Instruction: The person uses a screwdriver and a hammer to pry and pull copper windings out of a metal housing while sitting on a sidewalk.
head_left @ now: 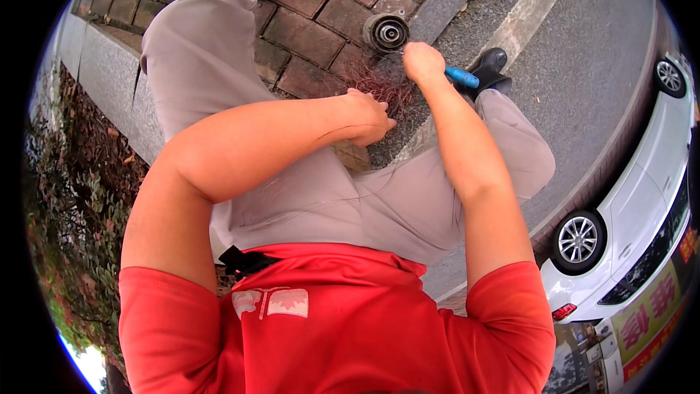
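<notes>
My right hand (424, 63) is closed around a tool with a blue handle (463, 77), whose end sticks out on the right side of my fist. A thin metal part of it shows on the other side, close to a round, dark metal part (386, 32) with rings around a central hole, like a small motor housing. Just below lies a tangled heap of fine reddish wire (375, 84). My left hand (370, 117) is held low beside this wire, its fingers apart and partly bent; nothing shows in it.
Brick paving (299, 40) lies under the metal part, bordered by a stone kerb (452, 0) and the asphalt road (583, 51). My dark shoes (490, 66) stand on both sides. A white car (634, 197) is at the right, shrubs (80, 248) at the left.
</notes>
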Demonstrator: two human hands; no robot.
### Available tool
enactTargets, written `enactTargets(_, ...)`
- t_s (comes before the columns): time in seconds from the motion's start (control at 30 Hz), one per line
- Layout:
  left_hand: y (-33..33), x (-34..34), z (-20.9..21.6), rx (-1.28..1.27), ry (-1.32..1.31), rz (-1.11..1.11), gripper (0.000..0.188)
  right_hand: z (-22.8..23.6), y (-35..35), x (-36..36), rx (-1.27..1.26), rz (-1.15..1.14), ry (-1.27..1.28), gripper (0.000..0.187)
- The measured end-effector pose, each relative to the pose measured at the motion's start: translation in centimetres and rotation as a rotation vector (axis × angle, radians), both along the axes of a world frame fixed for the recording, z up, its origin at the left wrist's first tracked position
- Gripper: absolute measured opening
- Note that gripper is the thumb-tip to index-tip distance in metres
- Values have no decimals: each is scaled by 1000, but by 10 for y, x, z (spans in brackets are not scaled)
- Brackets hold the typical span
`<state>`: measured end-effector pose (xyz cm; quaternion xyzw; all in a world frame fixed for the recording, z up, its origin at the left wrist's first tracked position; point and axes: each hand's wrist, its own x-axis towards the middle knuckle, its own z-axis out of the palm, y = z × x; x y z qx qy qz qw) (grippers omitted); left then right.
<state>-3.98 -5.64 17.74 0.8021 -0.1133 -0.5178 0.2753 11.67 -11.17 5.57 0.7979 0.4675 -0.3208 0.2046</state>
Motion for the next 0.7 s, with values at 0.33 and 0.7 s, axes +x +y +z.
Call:
enactTargets(0.33,49,12,22,70,-206,250,67,-5,4,-13,8,124,-22,25)
enactTargets(0.7,153,20,58,-277,-837,1410,39,-6,-7,3,212,63,46,43)
